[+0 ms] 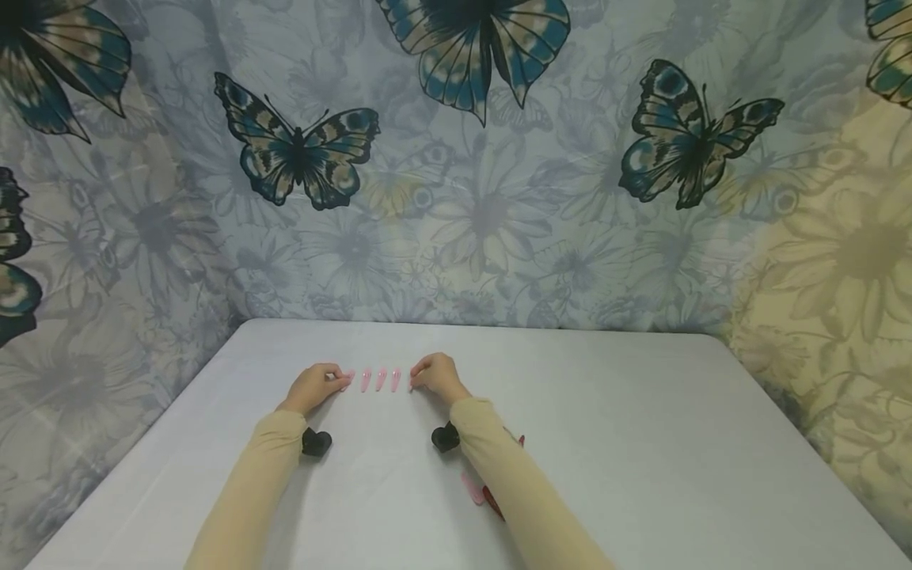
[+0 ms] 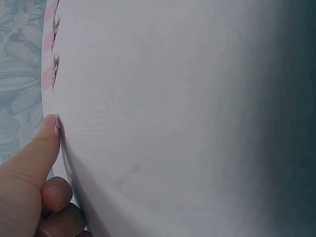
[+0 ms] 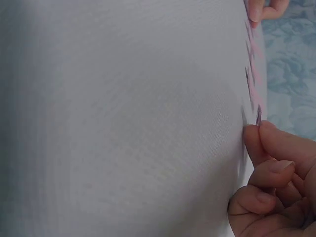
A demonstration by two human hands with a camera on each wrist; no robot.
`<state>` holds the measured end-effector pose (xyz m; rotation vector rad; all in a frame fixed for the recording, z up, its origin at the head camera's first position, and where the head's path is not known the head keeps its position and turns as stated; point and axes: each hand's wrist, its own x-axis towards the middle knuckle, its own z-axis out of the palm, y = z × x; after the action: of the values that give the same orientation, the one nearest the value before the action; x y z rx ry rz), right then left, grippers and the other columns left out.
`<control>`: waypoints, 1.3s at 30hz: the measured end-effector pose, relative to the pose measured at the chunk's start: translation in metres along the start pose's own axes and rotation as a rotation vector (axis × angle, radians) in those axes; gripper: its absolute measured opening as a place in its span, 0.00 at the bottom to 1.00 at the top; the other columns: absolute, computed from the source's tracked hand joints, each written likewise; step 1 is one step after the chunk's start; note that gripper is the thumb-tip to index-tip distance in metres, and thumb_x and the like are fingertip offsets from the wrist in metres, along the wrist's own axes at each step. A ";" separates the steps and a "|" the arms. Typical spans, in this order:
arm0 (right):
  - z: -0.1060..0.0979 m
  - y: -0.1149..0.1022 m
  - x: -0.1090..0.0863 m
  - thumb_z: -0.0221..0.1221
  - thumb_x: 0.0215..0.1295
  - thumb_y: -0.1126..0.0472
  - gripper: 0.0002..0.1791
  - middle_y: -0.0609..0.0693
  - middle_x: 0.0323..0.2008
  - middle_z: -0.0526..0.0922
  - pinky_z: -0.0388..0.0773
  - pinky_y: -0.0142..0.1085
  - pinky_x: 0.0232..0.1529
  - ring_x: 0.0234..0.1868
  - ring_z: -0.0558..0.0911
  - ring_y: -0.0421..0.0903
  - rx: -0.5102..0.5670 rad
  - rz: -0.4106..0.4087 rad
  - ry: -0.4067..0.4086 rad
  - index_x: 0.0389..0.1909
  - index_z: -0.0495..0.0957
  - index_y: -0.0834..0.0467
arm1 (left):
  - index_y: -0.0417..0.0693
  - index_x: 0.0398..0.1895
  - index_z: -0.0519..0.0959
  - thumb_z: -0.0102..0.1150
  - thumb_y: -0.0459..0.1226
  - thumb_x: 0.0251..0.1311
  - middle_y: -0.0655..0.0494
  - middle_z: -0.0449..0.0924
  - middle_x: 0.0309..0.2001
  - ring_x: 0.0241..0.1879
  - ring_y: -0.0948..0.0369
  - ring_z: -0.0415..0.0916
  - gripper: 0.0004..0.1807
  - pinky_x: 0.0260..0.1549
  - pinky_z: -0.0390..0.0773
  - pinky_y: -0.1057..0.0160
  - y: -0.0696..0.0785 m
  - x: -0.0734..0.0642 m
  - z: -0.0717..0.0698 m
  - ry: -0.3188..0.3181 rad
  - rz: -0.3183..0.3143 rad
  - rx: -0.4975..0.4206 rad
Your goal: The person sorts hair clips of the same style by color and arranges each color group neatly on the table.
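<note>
Three pink hair clips [image 1: 381, 379] lie side by side in a row on the white table [image 1: 641, 443], spaced a little apart, each with its long side running toward the person. In the left wrist view some pale marking shows on their pink faces, too blurred to read.

Just beyond the left end of the row is the left-end clip [image 1: 348, 380], tilted somewhat compared with the three. The left hand [image 1: 312, 388] pinches it at the fingertips, the thumb stretched out along it and the other fingers curled under. Just beyond the right end of the row, the right hand [image 1: 439, 378] has its thumb and forefinger closed on the right-end clip [image 3: 258, 115], with the remaining fingers folded in; most of that clip is covered by the fingertips.

Nearer the person than the row are two black wrist cameras, the left camera [image 1: 317, 442] and the right camera [image 1: 445, 438], beside the cuffs of the pale yellow sleeves [image 1: 249, 483]. Nearer still, and to the right of the row, a loose pink clip [image 1: 472, 488] lies beside a dark red item [image 1: 492, 502], partly hidden by the right sleeve; another red tip [image 1: 522, 440] shows past the sleeve's far side. Behind the row, past the table's far edge, hangs a floral backdrop [image 1: 492, 237] printed with blue-and-tan butterflies [image 1: 298, 154].
</note>
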<state>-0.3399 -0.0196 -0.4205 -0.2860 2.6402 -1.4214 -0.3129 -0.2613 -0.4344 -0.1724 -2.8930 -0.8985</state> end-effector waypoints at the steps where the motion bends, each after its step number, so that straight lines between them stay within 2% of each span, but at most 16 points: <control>1: 0.001 0.000 0.001 0.64 0.45 0.72 0.04 0.50 0.23 0.78 0.69 0.29 0.26 0.24 0.71 0.40 -0.006 0.001 -0.001 0.26 0.81 0.65 | 0.45 0.22 0.77 0.59 0.40 0.55 0.59 0.63 0.14 0.18 0.60 0.59 0.09 0.24 0.63 0.61 0.000 0.000 0.000 0.001 0.006 0.004; 5: 0.003 0.000 0.010 0.64 0.44 0.74 0.04 0.51 0.21 0.78 0.70 0.29 0.24 0.21 0.72 0.41 -0.053 0.015 -0.007 0.24 0.81 0.65 | 0.45 0.23 0.77 0.59 0.39 0.55 0.59 0.64 0.15 0.19 0.60 0.59 0.08 0.24 0.63 0.60 0.000 0.002 -0.001 -0.003 0.015 0.004; 6: 0.008 0.012 0.021 0.64 0.44 0.73 0.03 0.49 0.19 0.78 0.70 0.29 0.22 0.20 0.72 0.41 -0.057 -0.008 -0.007 0.21 0.81 0.63 | 0.45 0.23 0.77 0.59 0.39 0.55 0.59 0.64 0.15 0.19 0.60 0.60 0.08 0.24 0.63 0.61 -0.001 0.003 0.000 -0.005 0.012 0.006; 9: 0.010 0.013 0.028 0.64 0.45 0.71 0.02 0.50 0.17 0.78 0.71 0.31 0.23 0.19 0.73 0.42 -0.098 0.037 -0.015 0.20 0.81 0.63 | 0.44 0.23 0.77 0.59 0.39 0.55 0.58 0.65 0.15 0.19 0.60 0.60 0.09 0.25 0.63 0.61 0.000 0.003 0.000 -0.009 0.008 -0.003; 12: 0.009 0.012 0.027 0.65 0.46 0.69 0.02 0.49 0.15 0.78 0.69 0.29 0.21 0.18 0.72 0.41 -0.113 0.055 -0.013 0.20 0.81 0.63 | 0.44 0.23 0.76 0.59 0.39 0.55 0.58 0.65 0.16 0.19 0.60 0.60 0.09 0.25 0.63 0.61 0.000 0.003 0.000 -0.010 0.010 -0.004; 13: 0.004 0.000 0.016 0.65 0.47 0.69 0.02 0.51 0.16 0.79 0.68 0.29 0.21 0.18 0.72 0.41 -0.126 0.082 -0.017 0.23 0.81 0.65 | 0.44 0.23 0.77 0.59 0.39 0.55 0.58 0.65 0.15 0.19 0.60 0.60 0.09 0.25 0.63 0.61 0.001 0.002 0.000 -0.009 0.012 -0.004; 18: 0.002 -0.005 0.007 0.63 0.51 0.68 0.03 0.51 0.17 0.79 0.64 0.25 0.19 0.17 0.68 0.38 -0.129 0.049 -0.022 0.25 0.82 0.65 | 0.44 0.23 0.77 0.59 0.39 0.55 0.59 0.64 0.15 0.19 0.60 0.59 0.09 0.24 0.63 0.61 0.002 0.003 -0.001 -0.003 0.011 -0.002; 21: 0.004 -0.004 0.012 0.62 0.52 0.68 0.03 0.51 0.18 0.80 0.68 0.28 0.21 0.18 0.71 0.40 -0.131 0.071 -0.031 0.24 0.82 0.65 | 0.44 0.23 0.77 0.59 0.39 0.55 0.59 0.63 0.14 0.18 0.60 0.59 0.09 0.23 0.62 0.61 0.002 0.003 -0.001 -0.007 0.016 -0.008; 25: 0.011 0.008 0.028 0.63 0.51 0.68 0.03 0.50 0.17 0.79 0.72 0.33 0.25 0.21 0.75 0.44 -0.146 0.088 -0.055 0.22 0.82 0.62 | 0.44 0.23 0.77 0.59 0.39 0.55 0.59 0.62 0.13 0.17 0.61 0.58 0.09 0.23 0.61 0.62 0.002 0.002 -0.002 -0.013 0.013 -0.018; 26: 0.016 0.019 0.037 0.64 0.50 0.66 0.04 0.48 0.16 0.78 0.72 0.32 0.23 0.19 0.75 0.43 -0.136 0.033 -0.043 0.20 0.82 0.60 | 0.44 0.23 0.77 0.59 0.39 0.55 0.59 0.62 0.14 0.18 0.60 0.58 0.09 0.23 0.61 0.62 0.002 0.002 -0.002 -0.014 0.017 -0.017; 29: 0.019 0.025 0.042 0.64 0.50 0.67 0.05 0.47 0.15 0.77 0.72 0.32 0.24 0.19 0.74 0.43 -0.147 -0.003 -0.046 0.19 0.82 0.59 | 0.44 0.23 0.77 0.59 0.39 0.55 0.59 0.63 0.14 0.18 0.60 0.58 0.09 0.24 0.62 0.61 0.002 0.002 -0.002 -0.013 0.020 -0.013; 32: 0.018 0.018 0.033 0.64 0.50 0.66 0.05 0.48 0.17 0.78 0.72 0.33 0.27 0.23 0.75 0.44 -0.158 -0.042 -0.017 0.18 0.81 0.60 | 0.45 0.22 0.77 0.59 0.40 0.56 0.59 0.63 0.13 0.18 0.60 0.58 0.09 0.24 0.62 0.61 0.001 0.002 -0.002 -0.009 0.013 -0.012; 33: 0.014 0.007 0.023 0.65 0.50 0.67 0.04 0.49 0.18 0.79 0.72 0.36 0.31 0.26 0.76 0.45 -0.180 -0.012 -0.017 0.19 0.81 0.61 | 0.45 0.22 0.77 0.59 0.40 0.56 0.59 0.63 0.13 0.18 0.60 0.58 0.09 0.24 0.62 0.61 0.001 0.002 -0.002 -0.009 0.010 -0.011; 37: 0.014 0.001 0.005 0.67 0.47 0.64 0.07 0.47 0.21 0.78 0.70 0.35 0.37 0.30 0.74 0.44 -0.249 -0.111 0.046 0.18 0.80 0.61 | 0.45 0.22 0.76 0.59 0.39 0.55 0.59 0.64 0.14 0.18 0.60 0.59 0.09 0.24 0.62 0.61 0.000 0.000 -0.002 -0.007 0.007 -0.005; 39: 0.015 0.001 0.003 0.67 0.47 0.64 0.07 0.47 0.22 0.78 0.69 0.35 0.39 0.31 0.74 0.44 -0.279 -0.144 0.054 0.18 0.80 0.60 | 0.45 0.22 0.76 0.59 0.39 0.55 0.59 0.64 0.15 0.18 0.60 0.59 0.09 0.24 0.62 0.61 -0.001 0.000 -0.001 -0.003 0.012 0.000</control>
<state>-0.3395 -0.0317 -0.4299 -0.4816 2.9146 -1.1067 -0.3129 -0.2625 -0.4339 -0.1907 -2.8919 -0.8971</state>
